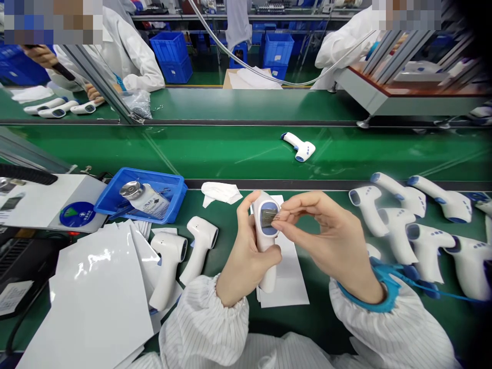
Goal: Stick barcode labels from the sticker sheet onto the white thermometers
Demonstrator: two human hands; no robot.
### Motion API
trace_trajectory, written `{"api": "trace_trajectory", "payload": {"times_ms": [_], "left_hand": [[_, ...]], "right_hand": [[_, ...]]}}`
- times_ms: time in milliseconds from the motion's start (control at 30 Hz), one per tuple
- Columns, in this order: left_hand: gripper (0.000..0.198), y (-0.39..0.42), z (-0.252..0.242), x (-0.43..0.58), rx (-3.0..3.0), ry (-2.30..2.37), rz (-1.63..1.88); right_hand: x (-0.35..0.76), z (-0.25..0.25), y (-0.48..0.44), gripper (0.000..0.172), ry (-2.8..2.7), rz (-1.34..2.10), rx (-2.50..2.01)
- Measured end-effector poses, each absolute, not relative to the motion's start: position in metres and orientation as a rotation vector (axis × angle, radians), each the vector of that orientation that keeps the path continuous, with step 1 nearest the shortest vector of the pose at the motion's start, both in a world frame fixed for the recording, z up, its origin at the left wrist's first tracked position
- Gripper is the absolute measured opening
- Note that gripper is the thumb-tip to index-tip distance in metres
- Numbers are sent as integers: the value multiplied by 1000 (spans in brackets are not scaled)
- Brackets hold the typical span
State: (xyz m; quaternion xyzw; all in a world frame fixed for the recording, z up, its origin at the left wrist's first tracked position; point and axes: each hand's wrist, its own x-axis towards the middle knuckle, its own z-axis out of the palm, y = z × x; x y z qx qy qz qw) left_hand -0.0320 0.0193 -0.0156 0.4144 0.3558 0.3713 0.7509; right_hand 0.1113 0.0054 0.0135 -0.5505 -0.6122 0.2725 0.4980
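Observation:
My left hand (248, 253) is wrapped round the handle of a white thermometer gun (266, 241), held upright with its blue-framed screen toward me. My right hand (326, 238) pinches a small clear film (273, 218) at the screen, thumb and forefinger pressed together. A blue strap (386, 287) circles my right wrist. Under my hands lie white sheets (290, 279) on the green bench.
Two white guns (184, 256) and glossy white sheets (96, 292) lie left; a blue tray (115, 197) holds a metal-capped bottle (144, 199). Several guns (415, 225) lie right. One gun (300, 146) rides the green belt (230, 148). A white cloth (221, 192) lies nearby. Other workers sit opposite.

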Motion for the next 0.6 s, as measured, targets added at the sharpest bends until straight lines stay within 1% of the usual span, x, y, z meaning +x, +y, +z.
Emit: {"api": "trace_trajectory", "payload": {"times_ms": [600], "left_hand": [[84, 18, -12, -33, 925, 740, 810]], "right_hand": [[109, 15, 3, 22, -1467, 613, -1306]]}}
